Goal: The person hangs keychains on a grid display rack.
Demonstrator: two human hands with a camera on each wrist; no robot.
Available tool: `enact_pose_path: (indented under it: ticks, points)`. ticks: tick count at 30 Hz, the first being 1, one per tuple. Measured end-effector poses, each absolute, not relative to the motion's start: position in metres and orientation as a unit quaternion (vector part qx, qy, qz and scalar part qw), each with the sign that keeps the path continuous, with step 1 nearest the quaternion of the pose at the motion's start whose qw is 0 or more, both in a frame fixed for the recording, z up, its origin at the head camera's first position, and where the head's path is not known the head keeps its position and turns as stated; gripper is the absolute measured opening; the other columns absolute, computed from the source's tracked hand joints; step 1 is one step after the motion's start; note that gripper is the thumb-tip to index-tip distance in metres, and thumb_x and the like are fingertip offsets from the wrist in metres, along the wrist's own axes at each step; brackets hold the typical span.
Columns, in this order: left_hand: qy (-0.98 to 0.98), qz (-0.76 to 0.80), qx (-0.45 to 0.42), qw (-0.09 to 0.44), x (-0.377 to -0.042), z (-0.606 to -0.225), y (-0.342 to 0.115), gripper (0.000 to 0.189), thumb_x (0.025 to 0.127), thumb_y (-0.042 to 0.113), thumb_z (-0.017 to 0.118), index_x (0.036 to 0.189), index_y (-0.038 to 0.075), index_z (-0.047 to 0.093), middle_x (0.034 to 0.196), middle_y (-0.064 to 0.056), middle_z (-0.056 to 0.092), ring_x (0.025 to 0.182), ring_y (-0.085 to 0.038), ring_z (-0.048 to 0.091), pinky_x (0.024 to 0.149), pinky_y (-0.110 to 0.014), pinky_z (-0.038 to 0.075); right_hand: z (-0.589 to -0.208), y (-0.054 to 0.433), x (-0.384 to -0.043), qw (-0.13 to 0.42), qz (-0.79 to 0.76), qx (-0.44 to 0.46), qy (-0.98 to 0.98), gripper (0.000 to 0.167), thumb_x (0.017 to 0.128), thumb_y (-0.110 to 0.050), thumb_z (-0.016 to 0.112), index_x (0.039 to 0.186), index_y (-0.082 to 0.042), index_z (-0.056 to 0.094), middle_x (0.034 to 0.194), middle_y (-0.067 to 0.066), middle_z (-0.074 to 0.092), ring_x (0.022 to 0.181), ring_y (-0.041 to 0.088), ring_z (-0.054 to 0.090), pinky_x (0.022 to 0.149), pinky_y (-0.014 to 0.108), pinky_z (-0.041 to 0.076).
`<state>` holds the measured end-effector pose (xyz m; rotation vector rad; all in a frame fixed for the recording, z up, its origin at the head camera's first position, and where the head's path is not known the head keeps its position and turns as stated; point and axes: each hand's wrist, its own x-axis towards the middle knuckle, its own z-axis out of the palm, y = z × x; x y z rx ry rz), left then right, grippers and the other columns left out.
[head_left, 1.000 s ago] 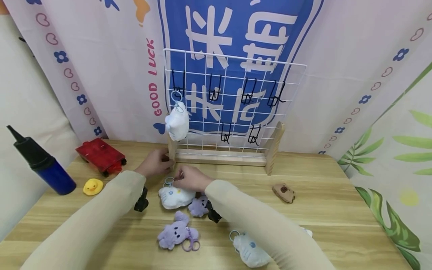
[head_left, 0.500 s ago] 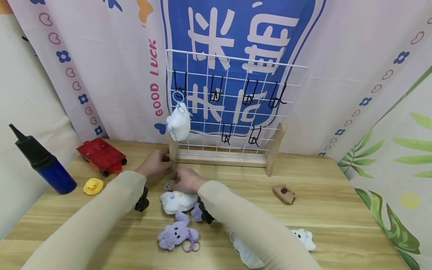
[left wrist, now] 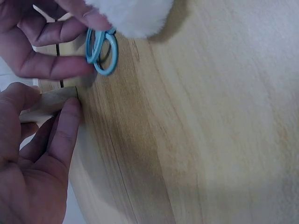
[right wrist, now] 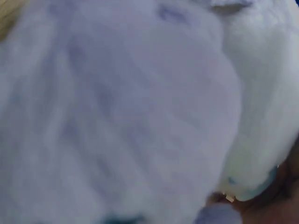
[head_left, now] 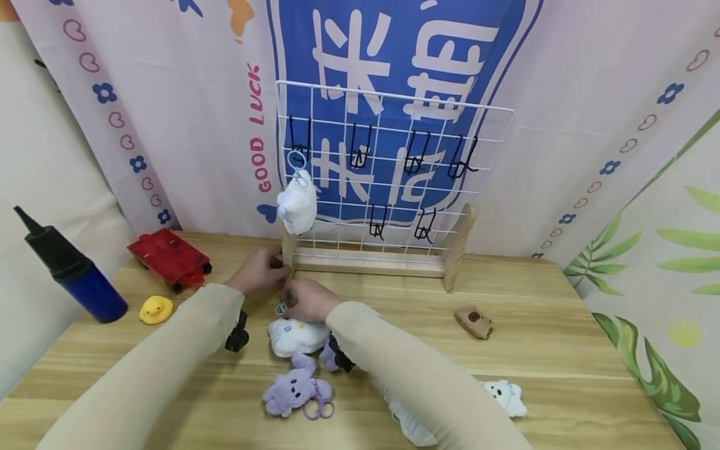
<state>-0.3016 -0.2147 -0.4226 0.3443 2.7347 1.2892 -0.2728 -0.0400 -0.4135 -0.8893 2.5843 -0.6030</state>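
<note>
Covering most of the nearest white plush, the right sleeve left only its edge visible. Beyond, a purple plush lay largely hidden behind the black wrist camera; the right-wrist view gave mainly blurred fur. The right hand, fingers bent, pinched pale-blue rings, a contact clear only from the left wrist, beside a second white plush on the table. Farther off, the left hand clasped the stand's wooden foot between thumb and fingers.
</note>
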Motion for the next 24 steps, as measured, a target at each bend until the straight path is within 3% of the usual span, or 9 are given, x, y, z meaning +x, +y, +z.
enact_pose_path:
  ticks: [7, 15, 24]
  points:
    - [0.898, 0.422, 0.113, 0.050, -0.303, -0.424, -0.216, 0.036, 0.099, 0.010, 0.064, 0.126, -0.013, 0.060, 0.116, -0.033, 0.072, 0.095, -0.031, 0.073, 0.077, -0.034, 0.065, -0.414, -0.033, -0.273, 0.159, -0.245, -0.332, 0.897, 0.014, 0.093, -0.008, 0.073, 0.106, -0.004, 0.067, 0.100, 0.010, 0.073, 0.085, 0.010, 0.054, 0.075, 0.018, 0.044]
    - [0.904, 0.411, 0.107, 0.046, -0.305, -0.426, -0.217, 0.035, 0.099, 0.010, 0.065, 0.127, -0.012, 0.060, 0.115, -0.032, 0.072, 0.094, -0.031, 0.073, 0.075, -0.034, 0.065, -0.417, -0.023, -0.276, 0.160, -0.280, -0.331, 0.887, 0.006, 0.098, -0.006, 0.070, 0.103, -0.003, 0.072, 0.104, 0.010, 0.076, 0.091, 0.012, 0.065, 0.081, 0.018, 0.052]
    - [0.907, 0.406, 0.098, 0.053, -0.306, -0.426, -0.216, 0.037, 0.101, 0.010, 0.063, 0.131, -0.011, 0.058, 0.118, -0.032, 0.071, 0.100, -0.034, 0.072, 0.079, -0.038, 0.066, -0.423, -0.006, -0.284, 0.159, -0.353, -0.313, 0.867, 0.007, 0.099, -0.005, 0.067, 0.102, -0.003, 0.073, 0.101, 0.011, 0.075, 0.082, 0.006, 0.060, 0.075, 0.017, 0.050]
